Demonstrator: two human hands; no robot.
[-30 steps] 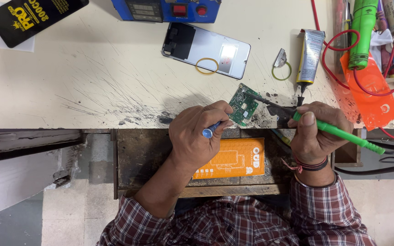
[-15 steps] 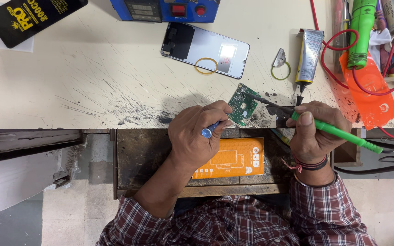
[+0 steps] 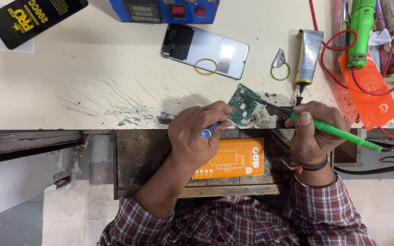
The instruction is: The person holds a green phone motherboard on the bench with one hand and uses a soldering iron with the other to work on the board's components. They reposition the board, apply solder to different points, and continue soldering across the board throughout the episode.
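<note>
A small green circuit board (image 3: 242, 104) lies at the near edge of the scratched workbench (image 3: 96, 86). My left hand (image 3: 196, 135) is closed around a thin blue-tipped tool (image 3: 209, 130) whose working end rests by the board's near corner. My right hand (image 3: 314, 131) grips a green-handled soldering iron (image 3: 338, 133), and its dark tip touches the top of the board. Both wrists hang over an open wooden drawer (image 3: 151, 159).
A phone back panel (image 3: 204, 50) with a yellow rubber band lies behind the board. A glue tube (image 3: 308, 56), a second rubber band, red wires, an orange mat (image 3: 369, 93) and a green tool sit at the right. A blue power unit (image 3: 163, 10) stands at the back. An orange box (image 3: 231, 159) lies in the drawer.
</note>
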